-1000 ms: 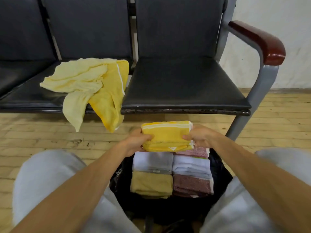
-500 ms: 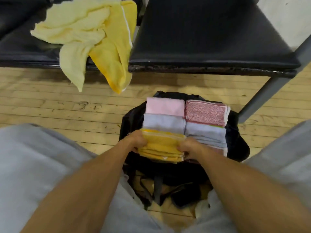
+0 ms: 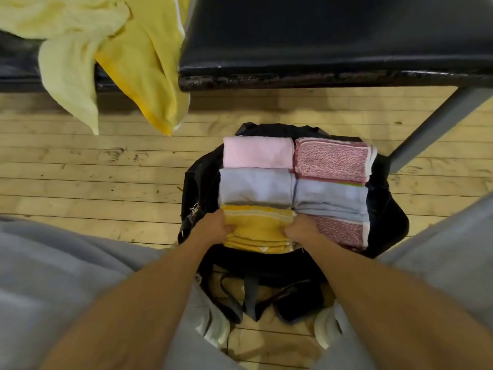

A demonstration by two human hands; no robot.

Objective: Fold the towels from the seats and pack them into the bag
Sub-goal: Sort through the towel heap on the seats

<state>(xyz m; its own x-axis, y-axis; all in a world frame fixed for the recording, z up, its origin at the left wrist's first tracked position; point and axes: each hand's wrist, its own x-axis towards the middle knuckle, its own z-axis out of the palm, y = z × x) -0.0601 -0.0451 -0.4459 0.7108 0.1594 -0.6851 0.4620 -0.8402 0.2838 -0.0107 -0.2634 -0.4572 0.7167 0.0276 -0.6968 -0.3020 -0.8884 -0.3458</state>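
Note:
A folded yellow towel (image 3: 256, 228) sits at the near left of the open black bag (image 3: 386, 209) on the floor. My left hand (image 3: 212, 225) grips its left end and my right hand (image 3: 300, 231) grips its right end. Behind it in the bag lie a folded grey towel (image 3: 256, 186) and a pink towel (image 3: 257, 152). The right column holds a red patterned towel (image 3: 332, 160), a grey-blue one (image 3: 330, 198) and another red patterned one (image 3: 341, 231). Two unfolded towels, pale yellow (image 3: 66, 49) and deep yellow (image 3: 149, 70), hang off the left seat.
The black seat (image 3: 333, 41) stands just beyond the bag, with its grey metal leg (image 3: 432, 129) slanting down at the right. The bag's straps (image 3: 250, 297) trail on the wooden floor between my knees and white shoes.
The folded yellow towel went from in front of the seat edge down into the bag's near left slot, over a tan towel. My view tilted down toward the bag.

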